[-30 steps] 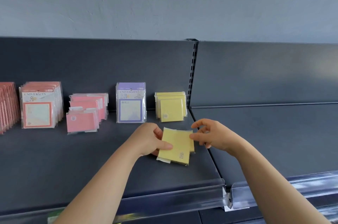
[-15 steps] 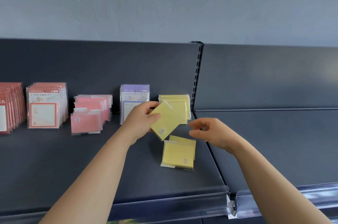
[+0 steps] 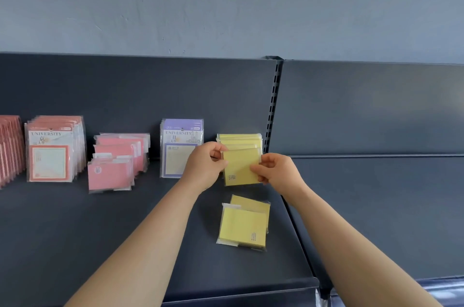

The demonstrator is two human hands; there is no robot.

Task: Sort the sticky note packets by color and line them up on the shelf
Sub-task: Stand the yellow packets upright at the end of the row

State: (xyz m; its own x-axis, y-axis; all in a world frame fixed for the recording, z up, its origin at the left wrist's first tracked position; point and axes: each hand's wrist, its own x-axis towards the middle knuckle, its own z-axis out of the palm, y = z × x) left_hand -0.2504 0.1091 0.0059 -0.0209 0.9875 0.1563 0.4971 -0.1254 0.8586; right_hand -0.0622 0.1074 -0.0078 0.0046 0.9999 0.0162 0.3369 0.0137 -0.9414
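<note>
Bare forearms (image 3: 140, 239) — bare hands (image 3: 203, 168)

Soft even daylight, slight blur, wide-angle bowing.

A yellow packet (image 3: 241, 166) stands upright, pinched between the left hand (image 3: 204, 168) and the right hand (image 3: 275, 171), just before the yellow row (image 3: 239, 139). Two loose yellow packets (image 3: 242, 225) lie flat and overlapping below the hands. Purple packets (image 3: 175, 153) stand beside the left hand, with pink packets (image 3: 113, 163) farther left.

Dark grey shelf (image 3: 75, 231) bearing sticky note packets.
Standing along the back, left to right: red packets (image 3: 10, 148), red-framed packets (image 3: 50, 153), pink packets (image 3: 113, 166), purple packets (image 3: 175, 141), yellow row (image 3: 238, 139); a yellow pile (image 3: 243, 225) lies flat at lower centre.
</note>
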